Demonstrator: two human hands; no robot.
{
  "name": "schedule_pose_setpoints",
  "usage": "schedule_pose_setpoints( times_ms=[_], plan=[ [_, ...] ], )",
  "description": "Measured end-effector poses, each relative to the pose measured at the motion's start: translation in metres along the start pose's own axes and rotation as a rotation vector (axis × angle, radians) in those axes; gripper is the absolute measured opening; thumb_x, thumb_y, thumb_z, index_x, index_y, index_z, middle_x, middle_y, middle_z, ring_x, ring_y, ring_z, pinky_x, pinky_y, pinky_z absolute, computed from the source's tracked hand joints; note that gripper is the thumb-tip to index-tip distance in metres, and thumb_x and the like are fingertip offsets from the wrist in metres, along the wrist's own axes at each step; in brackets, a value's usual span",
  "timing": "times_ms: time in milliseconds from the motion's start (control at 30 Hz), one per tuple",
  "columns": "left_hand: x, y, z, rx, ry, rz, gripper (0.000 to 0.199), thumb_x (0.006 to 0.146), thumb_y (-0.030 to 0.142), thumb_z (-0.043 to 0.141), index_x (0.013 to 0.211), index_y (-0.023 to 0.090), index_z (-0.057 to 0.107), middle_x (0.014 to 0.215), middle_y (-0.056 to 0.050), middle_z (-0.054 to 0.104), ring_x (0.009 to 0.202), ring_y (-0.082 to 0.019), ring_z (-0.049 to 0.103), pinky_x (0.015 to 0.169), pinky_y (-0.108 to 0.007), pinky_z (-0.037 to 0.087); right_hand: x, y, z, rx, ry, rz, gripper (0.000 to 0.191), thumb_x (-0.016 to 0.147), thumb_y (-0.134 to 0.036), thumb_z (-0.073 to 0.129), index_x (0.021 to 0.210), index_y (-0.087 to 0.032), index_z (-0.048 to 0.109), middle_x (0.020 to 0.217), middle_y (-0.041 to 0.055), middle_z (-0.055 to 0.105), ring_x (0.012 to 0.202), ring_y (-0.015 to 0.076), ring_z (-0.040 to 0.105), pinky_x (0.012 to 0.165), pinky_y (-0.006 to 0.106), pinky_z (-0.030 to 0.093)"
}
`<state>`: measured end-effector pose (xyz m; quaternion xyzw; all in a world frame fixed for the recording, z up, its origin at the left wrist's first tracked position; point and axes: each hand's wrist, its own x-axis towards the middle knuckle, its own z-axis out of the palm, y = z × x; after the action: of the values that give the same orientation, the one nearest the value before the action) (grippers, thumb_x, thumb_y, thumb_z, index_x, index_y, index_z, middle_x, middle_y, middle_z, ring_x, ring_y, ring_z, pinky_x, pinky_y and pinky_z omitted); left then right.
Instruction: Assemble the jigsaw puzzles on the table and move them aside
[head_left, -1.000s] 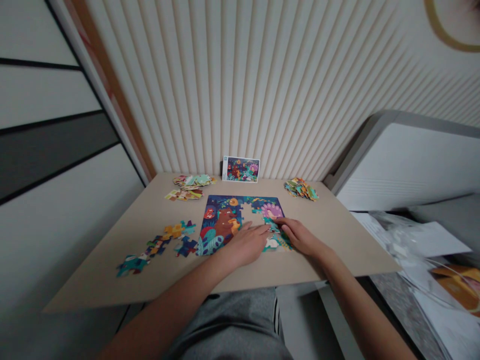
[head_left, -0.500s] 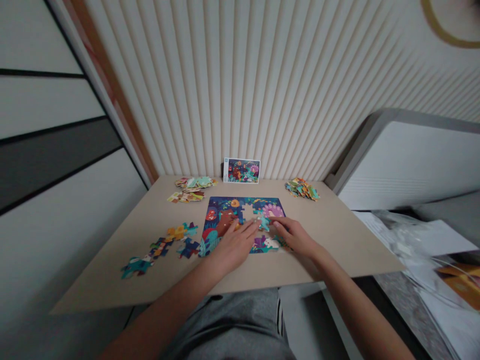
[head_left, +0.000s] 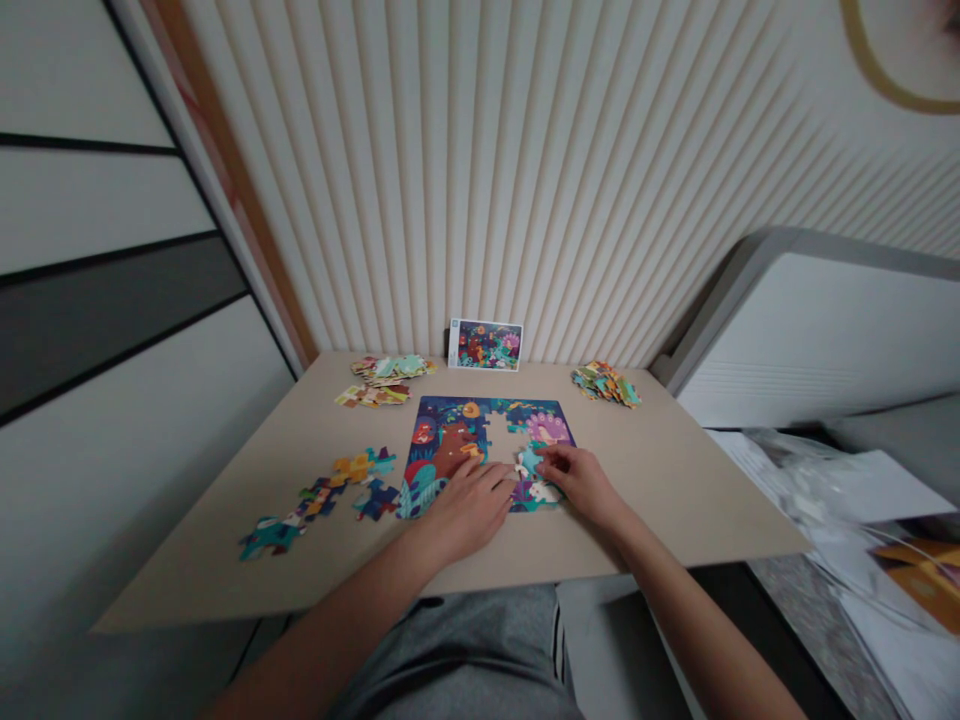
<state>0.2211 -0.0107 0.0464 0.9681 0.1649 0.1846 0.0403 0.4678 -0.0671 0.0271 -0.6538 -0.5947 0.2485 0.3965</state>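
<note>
Two bare hands work over the partly assembled jigsaw puzzle, which lies near the middle of the table. The loose pieces at left lie well apart from the left hand, though a sweep of that forearm might scatter them. The left hand lies palm down across the puzzle's near side, fingers extended and seemingly clasping nothing; what its palm covers is hidden. Too much sideways push from it might part the joined pieces. To its right, a light-blue section sits below the gap where tabletop shows through, and the right hand pinches its right edge. If its tabs don't line up with their neighbours, pressing down could bend them or lift the pieces around it.

On the left of the room stand pale panels with dark seams, then a brown strip. The beige table bears a pile of pieces at far left, a picture card upright at the far edge before the ribbed wall, and another pile at far right. Beyond, a grey-edged white panel stands above clear plastic and an orange item.
</note>
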Motion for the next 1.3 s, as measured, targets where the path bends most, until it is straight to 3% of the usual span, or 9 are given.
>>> schedule_pose_setpoints(
  times_ms=[133, 400, 567, 700, 767, 867, 1033, 1133, 1300],
  plan=[
    [0.003, 0.002, -0.001, -0.016, -0.002, 0.002, 0.036, 0.100, 0.023, 0.050, 0.136, 0.023, 0.054, 0.135, -0.008, 0.061, 0.129, -0.021, 0.053, 0.114, -0.040, 0.034, 0.000, -0.005, 0.005, -0.135, -0.017, -0.063, 0.028, 0.088, -0.031, 0.066, 0.111, -0.017, 0.073, 0.081, 0.0030, 0.071, 0.069, 0.0170, 0.061, 0.067, 0.028, 0.049],
    [0.003, 0.001, 0.008, -0.014, -0.007, 0.012, 0.036, 0.102, 0.027, 0.048, 0.137, 0.023, 0.055, 0.136, -0.006, 0.063, 0.133, -0.020, 0.050, 0.116, -0.040, 0.031, -0.004, -0.009, 0.005, -0.460, 0.019, -0.219, 0.021, 0.094, -0.029, 0.064, 0.111, -0.021, 0.074, 0.104, 0.0097, 0.070, 0.094, 0.0222, 0.066, 0.086, 0.035, 0.052],
    [0.006, 0.002, 0.010, 0.017, -0.028, 0.009, 0.036, 0.101, 0.029, 0.051, 0.137, 0.022, 0.054, 0.134, -0.006, 0.064, 0.133, -0.020, 0.051, 0.116, -0.040, 0.030, -0.012, -0.008, 0.009, -0.491, 0.046, -0.333, 0.024, 0.099, -0.030, 0.055, 0.107, -0.023, 0.076, 0.101, 0.0103, 0.070, 0.095, 0.0239, 0.066, 0.086, 0.039, 0.054],
    [0.002, 0.013, 0.001, 0.104, 0.001, -0.026, 0.035, 0.102, 0.022, 0.047, 0.137, 0.019, 0.053, 0.141, -0.009, 0.059, 0.136, -0.022, 0.048, 0.117, -0.041, 0.029, -0.018, 0.000, 0.000, -0.439, 0.166, -0.335, 0.028, 0.101, -0.033, 0.050, 0.105, -0.022, 0.076, 0.102, 0.0119, 0.072, 0.097, 0.0264, 0.065, 0.088, 0.043, 0.053],
    [-0.008, 0.021, -0.008, 0.132, 0.024, -0.030, 0.037, 0.103, 0.021, 0.043, 0.139, 0.018, 0.051, 0.147, -0.010, 0.054, 0.139, -0.023, 0.044, 0.120, -0.043, 0.026, -0.019, 0.009, -0.010, -0.418, 0.263, -0.269, 0.030, 0.100, -0.039, 0.051, 0.103, -0.021, 0.075, 0.103, 0.0119, 0.072, 0.097, 0.0274, 0.065, 0.090, 0.044, 0.051],
    [-0.033, 0.035, -0.022, 0.076, 0.000, -0.007, 0.032, 0.103, 0.033, 0.048, 0.130, 0.019, 0.058, 0.139, -0.008, 0.059, 0.137, -0.023, 0.046, 0.122, -0.041, 0.024, -0.018, 0.027, -0.025, -0.391, 0.358, -0.114, 0.037, 0.097, -0.050, 0.053, 0.101, -0.021, 0.074, 0.102, 0.0107, 0.074, 0.092, 0.0281, 0.067, 0.081, 0.041, 0.052],
    [-0.085, 0.044, -0.036, 0.011, 0.022, -0.142, 0.023, 0.101, 0.028, 0.050, 0.119, 0.021, 0.063, 0.127, -0.006, 0.065, 0.129, -0.020, 0.052, 0.122, -0.039, 0.028, -0.019, 0.039, -0.030, -0.363, 0.425, 0.003, 0.045, 0.093, -0.058, 0.053, 0.102, -0.020, 0.075, 0.104, 0.0107, 0.076, 0.087, 0.0272, 0.068, 0.074, 0.038, 0.053],
    [-0.113, 0.026, -0.039, 0.014, 0.096, -0.294, 0.026, 0.100, 0.027, 0.052, 0.124, 0.024, 0.063, 0.130, -0.005, 0.064, 0.130, -0.022, 0.052, 0.122, -0.044, 0.030, -0.019, 0.038, -0.026, -0.354, 0.396, -0.019, 0.046, 0.092, -0.059, 0.054, 0.102, -0.020, 0.076, 0.104, 0.0108, 0.076, 0.088, 0.0270, 0.068, 0.076, 0.037, 0.053],
    [-0.161, -0.034, -0.048, 0.210, 0.177, -0.617, 0.031, 0.099, 0.026, 0.048, 0.124, 0.021, 0.066, 0.132, -0.010, 0.064, 0.128, -0.027, 0.055, 0.113, -0.048, 0.040, -0.019, 0.034, -0.022, -0.367, 0.347, -0.014, 0.044, 0.093, -0.059, 0.053, 0.103, -0.021, 0.075, 0.104, 0.0089, 0.076, 0.089, 0.0264, 0.069, 0.076, 0.036, 0.053]
  ],
)
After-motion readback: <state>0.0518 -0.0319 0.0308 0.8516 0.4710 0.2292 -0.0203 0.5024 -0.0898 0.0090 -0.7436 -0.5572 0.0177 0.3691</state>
